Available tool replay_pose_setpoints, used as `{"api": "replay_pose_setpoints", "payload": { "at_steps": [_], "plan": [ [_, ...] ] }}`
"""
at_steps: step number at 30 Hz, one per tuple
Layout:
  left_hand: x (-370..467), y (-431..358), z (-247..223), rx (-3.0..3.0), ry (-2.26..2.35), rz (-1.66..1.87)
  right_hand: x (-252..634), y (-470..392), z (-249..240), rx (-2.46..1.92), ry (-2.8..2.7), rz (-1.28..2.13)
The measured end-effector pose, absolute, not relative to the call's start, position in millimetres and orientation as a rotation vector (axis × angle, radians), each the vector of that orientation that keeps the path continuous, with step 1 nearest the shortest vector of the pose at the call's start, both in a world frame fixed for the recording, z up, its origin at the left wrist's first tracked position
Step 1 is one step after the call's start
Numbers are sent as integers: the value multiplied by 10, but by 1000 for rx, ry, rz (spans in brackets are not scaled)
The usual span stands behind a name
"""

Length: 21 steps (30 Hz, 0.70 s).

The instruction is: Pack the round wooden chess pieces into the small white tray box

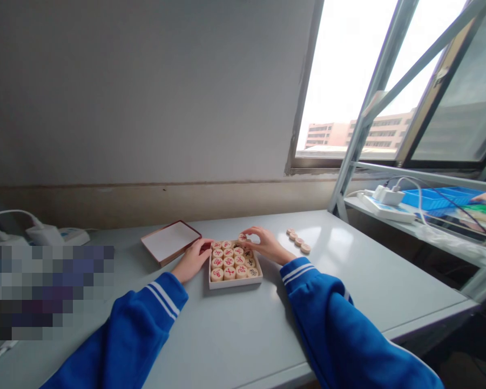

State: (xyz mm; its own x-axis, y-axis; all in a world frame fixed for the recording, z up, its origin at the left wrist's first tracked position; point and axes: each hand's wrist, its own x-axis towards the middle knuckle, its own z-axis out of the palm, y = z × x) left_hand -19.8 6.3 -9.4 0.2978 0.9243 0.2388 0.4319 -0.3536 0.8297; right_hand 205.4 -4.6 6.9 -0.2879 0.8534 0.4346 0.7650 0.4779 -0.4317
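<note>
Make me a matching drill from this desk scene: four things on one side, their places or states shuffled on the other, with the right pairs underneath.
Things
1. Left hand
2. Right hand
3. Row of four loose pieces
4. Blue basket

Places or states
A. On the shelf, by the window
B. With its fingers on a round piece at the far side of the white box
C. On the desk, to the right of the white box
D. At the left edge of the white box

Right pairs: 1-D, 2-B, 3-C, 4-A
</note>
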Motion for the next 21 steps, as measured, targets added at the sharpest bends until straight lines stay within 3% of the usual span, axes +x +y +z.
{"api": "replay_pose_setpoints", "payload": {
  "at_steps": [9,21],
  "plan": [
    [-198,43,-67,1909,1223,941,2545,-28,28,-1948,-1979,-215],
    [-208,70,-93,1925,1208,945,2647,-64,82,-1931,-1944,-264]
  ]
}}
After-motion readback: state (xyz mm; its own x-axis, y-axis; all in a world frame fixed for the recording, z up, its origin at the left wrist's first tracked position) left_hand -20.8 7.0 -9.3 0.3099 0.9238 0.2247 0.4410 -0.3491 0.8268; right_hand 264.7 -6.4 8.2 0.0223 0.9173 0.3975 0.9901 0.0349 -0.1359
